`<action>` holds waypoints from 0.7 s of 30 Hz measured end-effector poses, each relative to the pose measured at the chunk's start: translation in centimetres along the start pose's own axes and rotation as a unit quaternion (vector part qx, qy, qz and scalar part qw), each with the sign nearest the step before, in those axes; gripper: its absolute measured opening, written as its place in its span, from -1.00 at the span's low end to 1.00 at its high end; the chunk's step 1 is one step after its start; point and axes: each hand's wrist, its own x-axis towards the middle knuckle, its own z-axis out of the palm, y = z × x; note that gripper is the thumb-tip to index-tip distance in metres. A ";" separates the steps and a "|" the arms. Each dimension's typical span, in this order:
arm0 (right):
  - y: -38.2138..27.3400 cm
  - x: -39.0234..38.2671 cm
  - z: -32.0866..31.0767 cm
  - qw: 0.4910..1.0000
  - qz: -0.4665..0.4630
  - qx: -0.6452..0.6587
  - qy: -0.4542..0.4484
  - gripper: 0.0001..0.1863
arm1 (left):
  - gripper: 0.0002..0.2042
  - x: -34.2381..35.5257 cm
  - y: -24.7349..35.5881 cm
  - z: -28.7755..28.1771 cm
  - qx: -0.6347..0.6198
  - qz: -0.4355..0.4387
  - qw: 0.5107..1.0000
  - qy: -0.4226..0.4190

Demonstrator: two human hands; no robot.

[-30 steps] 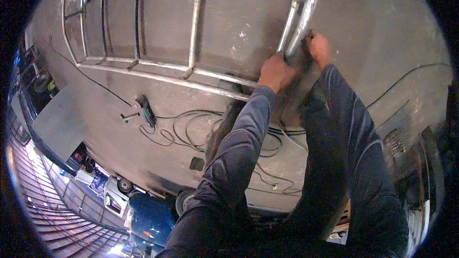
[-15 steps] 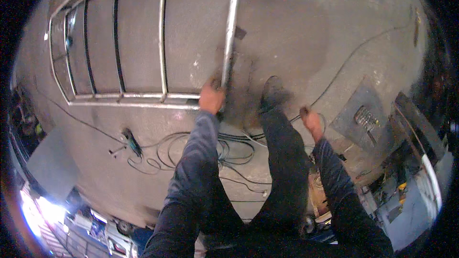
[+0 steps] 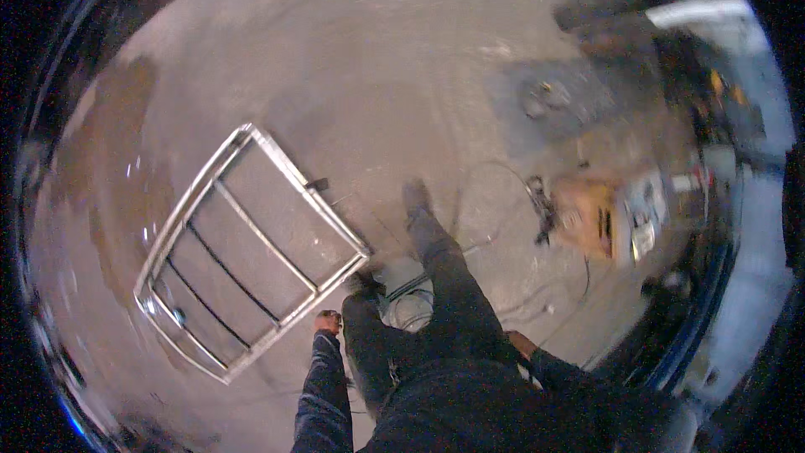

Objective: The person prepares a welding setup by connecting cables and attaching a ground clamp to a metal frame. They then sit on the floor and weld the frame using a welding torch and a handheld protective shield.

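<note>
A metal tube frame [image 3: 289, 172] with several crossbars lies on the concrete floor to my left. My left hand [image 3: 328, 321] hangs just off the frame's near side rail, apart from it. Its fingers are curled closed, and I see nothing in them. Beside my right thigh is my right hand [image 3: 521, 342], partly covered by my sleeve and leg and blurred, so its fingers cannot be read. My legs are in mid-stride, one shoe [image 3: 415, 195] ahead of the other by the frame's corner.
Looped cables [image 3: 411, 306] lie around my feet. To the right stands a brown box [image 3: 583, 216] with small items beside it and a dark tool [image 3: 541, 205] close by. Farther off lies a grey sheet [image 3: 520, 109] with small metal pieces. Cluttered equipment [image 3: 734, 226] lines the right edge.
My left hand has let go of the frame's corner and drawn back toward my side. My right hand has dropped to my thigh. My view has turned to the right, and the frame appears smaller.
</note>
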 end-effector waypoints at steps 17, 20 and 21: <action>-3.0 7.1 -2.5 0.935 -0.141 -0.192 0.263 -0.67 | -0.76 5.7 32.8 -24.3 -0.355 -0.119 0.918 -0.127; 0.4 9.8 -4.1 0.902 -0.194 -0.183 0.340 -0.69 | -0.83 7.9 42.3 -24.0 -0.301 -0.020 0.938 -0.172; 1.5 9.9 -3.0 0.903 -0.184 -0.175 0.347 -0.69 | -0.84 7.4 44.2 -24.8 -0.350 -0.014 0.899 -0.264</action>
